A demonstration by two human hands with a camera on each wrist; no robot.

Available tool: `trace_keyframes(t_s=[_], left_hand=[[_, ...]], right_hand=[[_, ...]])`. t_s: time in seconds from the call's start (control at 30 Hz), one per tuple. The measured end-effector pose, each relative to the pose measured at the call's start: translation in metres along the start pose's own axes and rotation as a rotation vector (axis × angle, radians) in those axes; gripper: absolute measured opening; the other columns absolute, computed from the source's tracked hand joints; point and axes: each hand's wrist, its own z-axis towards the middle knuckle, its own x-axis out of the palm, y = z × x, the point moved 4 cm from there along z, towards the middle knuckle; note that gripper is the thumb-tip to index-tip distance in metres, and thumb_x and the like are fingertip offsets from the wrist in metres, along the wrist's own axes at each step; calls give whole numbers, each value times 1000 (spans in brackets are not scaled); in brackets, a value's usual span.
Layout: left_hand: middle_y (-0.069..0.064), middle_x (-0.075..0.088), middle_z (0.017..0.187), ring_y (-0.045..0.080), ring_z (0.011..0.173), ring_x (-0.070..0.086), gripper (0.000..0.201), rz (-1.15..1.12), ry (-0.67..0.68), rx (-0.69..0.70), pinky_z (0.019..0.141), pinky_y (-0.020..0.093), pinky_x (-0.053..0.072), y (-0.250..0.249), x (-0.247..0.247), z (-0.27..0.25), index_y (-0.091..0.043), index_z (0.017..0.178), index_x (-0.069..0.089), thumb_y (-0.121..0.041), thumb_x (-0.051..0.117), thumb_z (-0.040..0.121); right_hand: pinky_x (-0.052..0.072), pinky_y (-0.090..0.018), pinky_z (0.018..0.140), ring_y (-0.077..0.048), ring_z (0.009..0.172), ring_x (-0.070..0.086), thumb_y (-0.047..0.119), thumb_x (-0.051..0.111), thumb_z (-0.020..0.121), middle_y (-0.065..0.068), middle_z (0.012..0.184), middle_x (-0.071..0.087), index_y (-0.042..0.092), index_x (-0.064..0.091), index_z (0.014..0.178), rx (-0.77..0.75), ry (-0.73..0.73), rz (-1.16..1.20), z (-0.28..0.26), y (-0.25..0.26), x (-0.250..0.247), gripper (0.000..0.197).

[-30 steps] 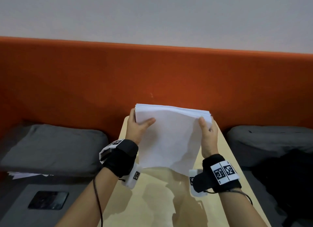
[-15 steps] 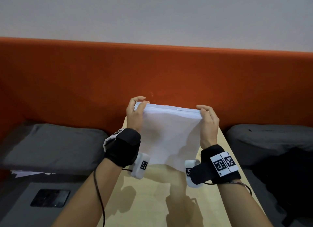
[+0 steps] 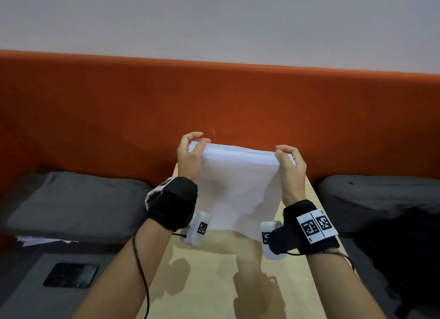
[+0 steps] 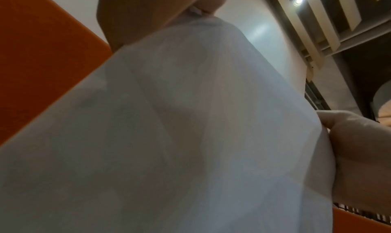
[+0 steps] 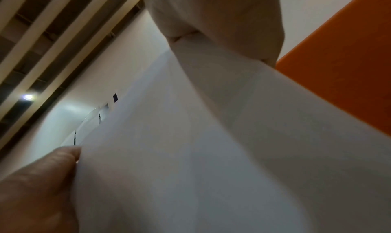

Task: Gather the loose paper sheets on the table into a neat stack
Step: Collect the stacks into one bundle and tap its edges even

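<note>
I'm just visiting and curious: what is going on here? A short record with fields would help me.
activity: a person holds a paper stack upright above the table
left hand: grips the stack's top left corner
right hand: grips the stack's top right corner
stack edges: top edge looks fairly even; bottom edge hangs uneven, off the table
behind: orange panel
beside table: grey cushions, a dark phone, more paper under the left cushion
</note>
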Motion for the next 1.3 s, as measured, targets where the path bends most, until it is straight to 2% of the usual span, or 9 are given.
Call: trace_keyframes(t_s=[0.13,0.2,0.27,0.37,0.47,0.7,0.9,1.1,1.3], left_hand=[[-6,66,92,17,99,54,12,-60,29,48,89,35,39,-1,-1,-4,-27,95,52,-29,47,85],[-6,61,106,17,103,53,48,-93,54,91,91,34,41,10,-6,-11,-28,108,48,-65,47,78],[-5,56,109,10,99,57,79,-38,103,58,84,31,47,34,-12,-22,-27,114,43,-80,58,58],[-7,61,93,-10,73,61,40,73,103,-30,72,27,47,58,-14,-33,-28,102,49,-38,74,73],[0,61,91,0,75,62,26,123,24,22,65,10,48,49,-11,-25,-16,105,49,-6,63,85],[-9,65,93,0,79,64,22,20,60,187,75,24,53,-2,-2,-5,-32,97,52,-27,64,78],[-8,61,94,-6,76,62,33,34,112,57,75,20,51,38,-15,-17,-27,103,44,-25,64,77],[-7,62,94,-9,75,62,36,58,100,16,75,20,51,42,-17,-17,-22,105,50,-30,61,73],[-8,60,93,-10,74,62,23,18,155,88,68,11,50,27,-12,-18,-25,100,48,-9,60,88]], right_hand=[[37,-11,81,15,87,51,43,55,84,8,103,59,9,60,107,-31,18,56,2,-4,-1,41],[43,-10,78,8,89,55,73,56,69,9,103,56,11,53,117,-69,70,74,-2,-18,-7,78],[49,-13,71,-1,87,63,79,66,49,7,101,61,11,52,116,-7,130,65,-13,-36,-11,97],[53,-17,63,-20,88,66,47,81,61,3,93,68,19,61,98,148,142,65,-24,-63,-13,50],[52,-16,60,-22,85,64,15,68,83,0,90,68,21,61,94,148,92,81,-20,-57,-9,15],[51,-17,69,-2,81,66,19,67,82,10,87,69,23,59,99,-89,104,154,2,-3,0,20],[51,-22,71,4,81,64,26,77,70,5,99,63,22,49,108,32,165,70,-9,-41,-4,47],[54,-24,72,-9,87,67,44,74,57,-1,102,68,8,56,116,111,170,81,-10,-51,0,71],[53,-26,73,-11,90,67,21,75,76,-6,105,67,4,52,120,61,158,100,-5,-38,-5,53]])
